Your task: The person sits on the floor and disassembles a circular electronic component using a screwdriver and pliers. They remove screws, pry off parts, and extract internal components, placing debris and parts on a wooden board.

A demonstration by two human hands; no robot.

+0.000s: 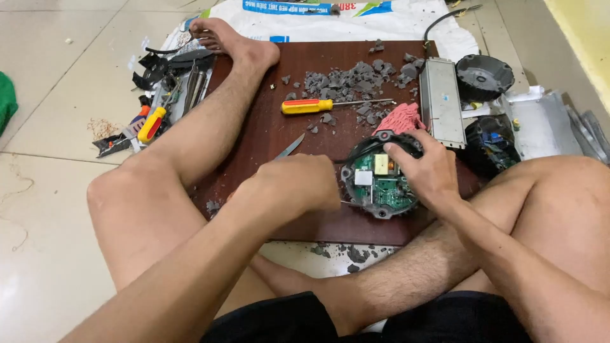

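A: On board [267, 133], near edge: round housing [380, 181], green circuit inside. Right hand [427, 170] clasped on rim.

B: Left hand [298, 184] fisted around thin tool, beside housing. Prying stage, likely; steady grip needed.

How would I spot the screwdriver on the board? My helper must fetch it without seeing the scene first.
Find the dark brown wooden board on the tiled floor. On its far half, beside a heap of grey rubble, lies the screwdriver. Its yellow handle has red ends and its thin metal shaft points right, unlike the tools heaped off the board's left edge.
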